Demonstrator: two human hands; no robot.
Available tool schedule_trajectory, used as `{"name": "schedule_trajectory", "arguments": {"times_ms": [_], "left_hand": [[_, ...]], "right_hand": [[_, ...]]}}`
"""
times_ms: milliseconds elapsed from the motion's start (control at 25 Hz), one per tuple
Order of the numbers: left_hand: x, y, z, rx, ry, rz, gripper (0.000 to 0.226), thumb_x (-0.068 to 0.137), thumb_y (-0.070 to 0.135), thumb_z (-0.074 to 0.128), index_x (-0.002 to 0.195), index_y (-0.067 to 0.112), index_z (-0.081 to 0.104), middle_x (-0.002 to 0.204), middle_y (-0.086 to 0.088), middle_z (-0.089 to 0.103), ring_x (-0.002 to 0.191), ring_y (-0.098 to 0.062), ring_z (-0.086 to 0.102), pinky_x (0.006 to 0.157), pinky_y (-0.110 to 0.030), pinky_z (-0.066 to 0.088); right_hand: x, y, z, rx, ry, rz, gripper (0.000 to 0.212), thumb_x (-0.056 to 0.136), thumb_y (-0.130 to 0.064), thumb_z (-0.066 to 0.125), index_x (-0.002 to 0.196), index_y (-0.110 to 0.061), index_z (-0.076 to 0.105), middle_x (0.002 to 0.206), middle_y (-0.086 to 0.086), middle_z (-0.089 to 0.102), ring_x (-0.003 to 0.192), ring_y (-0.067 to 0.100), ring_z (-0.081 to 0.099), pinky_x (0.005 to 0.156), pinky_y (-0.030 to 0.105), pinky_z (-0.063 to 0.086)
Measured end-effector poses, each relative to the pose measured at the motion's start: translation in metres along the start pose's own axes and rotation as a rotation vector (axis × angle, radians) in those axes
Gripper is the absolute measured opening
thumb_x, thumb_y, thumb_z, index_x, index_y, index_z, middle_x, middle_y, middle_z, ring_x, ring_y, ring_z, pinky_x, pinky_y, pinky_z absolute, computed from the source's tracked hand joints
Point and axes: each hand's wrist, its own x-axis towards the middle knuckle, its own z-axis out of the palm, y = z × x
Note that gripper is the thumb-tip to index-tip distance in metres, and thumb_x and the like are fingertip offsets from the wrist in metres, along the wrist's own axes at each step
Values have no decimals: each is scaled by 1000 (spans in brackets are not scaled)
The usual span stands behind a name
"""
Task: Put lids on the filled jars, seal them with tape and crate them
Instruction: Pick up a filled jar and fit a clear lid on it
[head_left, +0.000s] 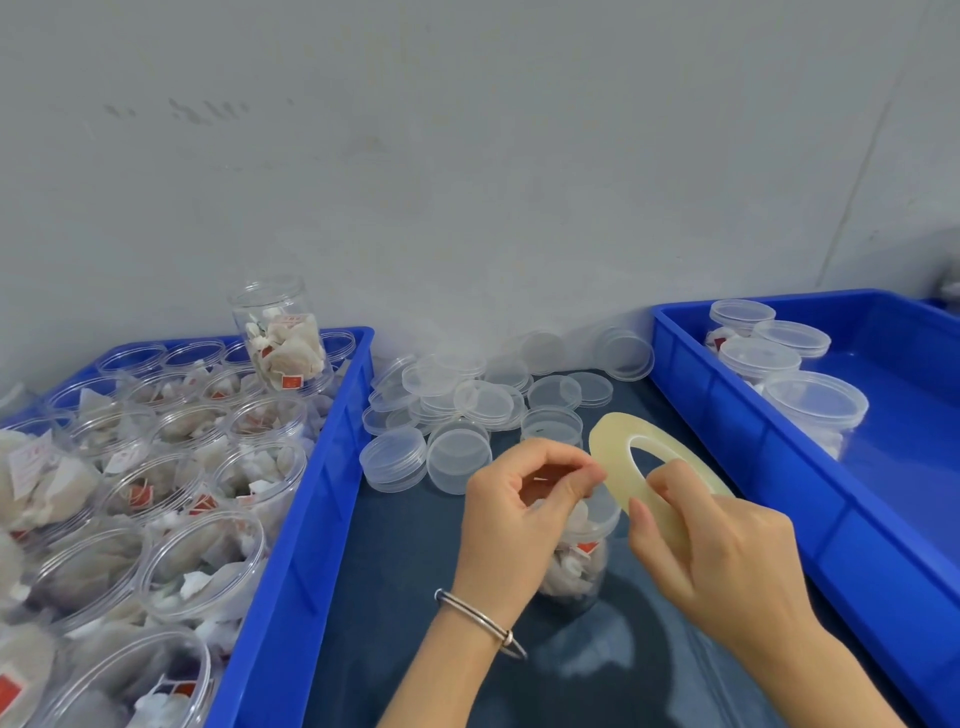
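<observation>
- Right hand (711, 551) is nearest us, fingers curled round the tape roll (652, 467) and gripping its near rim, with the roll tilted so its open ring faces up and toward the camera.
- Left hand (524, 499) sits just to the left of that roll, thumb and fingertips pinched together right at the roll's left edge — looks like it's got the loose tape end, though the strip itself is too clear to make out.
- Below and between both hands stands the lidded jar (576, 561), upright on the dark table (395, 571), its lid (602, 512) partly hidden behind the left fingers.
- So the seam to be sealed lies straight under the pinch; my read is the tape end needs to come down onto the lid's side, the left hand being the closer one.
- Farther back, loose lids (457, 405) lie heaped.
- Left, a blue crate (311, 499) of open filled jars; right, another blue crate (727, 415) holds capped jars (810, 405).
</observation>
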Motion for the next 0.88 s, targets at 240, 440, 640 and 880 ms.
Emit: {"name": "schedule_trajectory", "arguments": {"times_ms": [240,440,640,880], "left_hand": [[-2,17,-3,375,118,462,9,83,8,69,75,5,71,73,4,66,72,-4,59,69,-16,48],[-32,-18,-22,190,285,246,13,79,1,72,72,12,73,71,9,68,71,-8,65,68,-18,51],[-65,-66,-8,47,402,-78,36,72,-14,72,65,21,75,68,4,70,66,-8,64,66,-12,49],[-54,-76,-4,25,438,-85,31,75,-10,71,69,21,75,73,7,71,71,-6,66,68,-12,49]], "right_hand": [[-3,7,-16,163,-182,85,54,88,-51,29,138,-29,29,58,-7,57,52,1,52,45,25,37],[-2,17,-32,-251,-258,50,59,91,-68,13,146,-47,15,58,-7,55,48,14,51,37,15,15],[-29,23,-4,-335,-304,-65,48,90,-51,33,132,-38,53,49,-5,26,36,15,20,50,21,-3],[-30,35,9,-402,-215,-90,46,94,-50,31,130,-39,57,54,-4,21,43,16,14,47,28,17]]}}
